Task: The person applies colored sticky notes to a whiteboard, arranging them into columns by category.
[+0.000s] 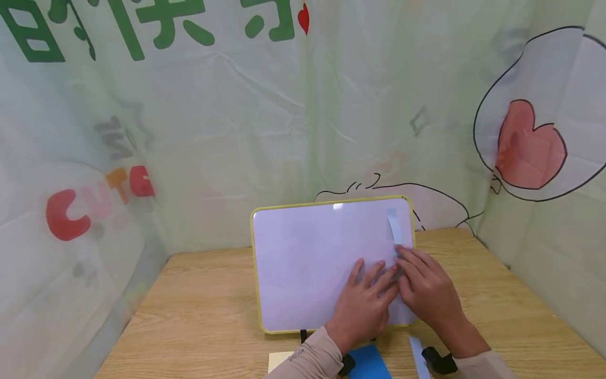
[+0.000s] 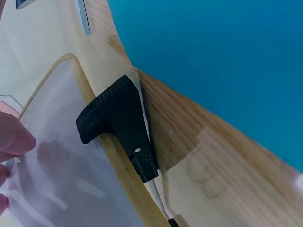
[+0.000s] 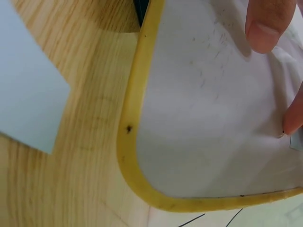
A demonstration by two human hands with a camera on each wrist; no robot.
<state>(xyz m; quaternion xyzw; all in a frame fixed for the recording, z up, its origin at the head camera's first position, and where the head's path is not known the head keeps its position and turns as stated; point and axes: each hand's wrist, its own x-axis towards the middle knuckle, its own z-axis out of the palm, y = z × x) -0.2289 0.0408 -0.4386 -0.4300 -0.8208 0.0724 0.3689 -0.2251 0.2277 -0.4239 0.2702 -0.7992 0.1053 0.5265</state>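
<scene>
A whiteboard (image 1: 312, 263) with a yellow frame leans upright on a black stand (image 2: 118, 113). A light blue paper strip (image 1: 395, 226) lies lengthwise down the board near its right side. My left hand (image 1: 364, 305) rests on the board with fingers spread, fingertips just left of the strip's lower part. Over that lower part, my right hand (image 1: 431, 287) presses with its fingertips at the strip, partly hiding it. In the right wrist view, a fingertip (image 3: 294, 113) touches the board right by the strip's end (image 3: 296, 141).
On the wooden table (image 1: 203, 300) before the board lie a blue sheet (image 1: 369, 363), a pale yellow sheet (image 1: 279, 360) partly under the left sleeve, and another light blue strip (image 1: 418, 357) by the right wrist. A printed curtain (image 1: 236, 131) hangs behind the table.
</scene>
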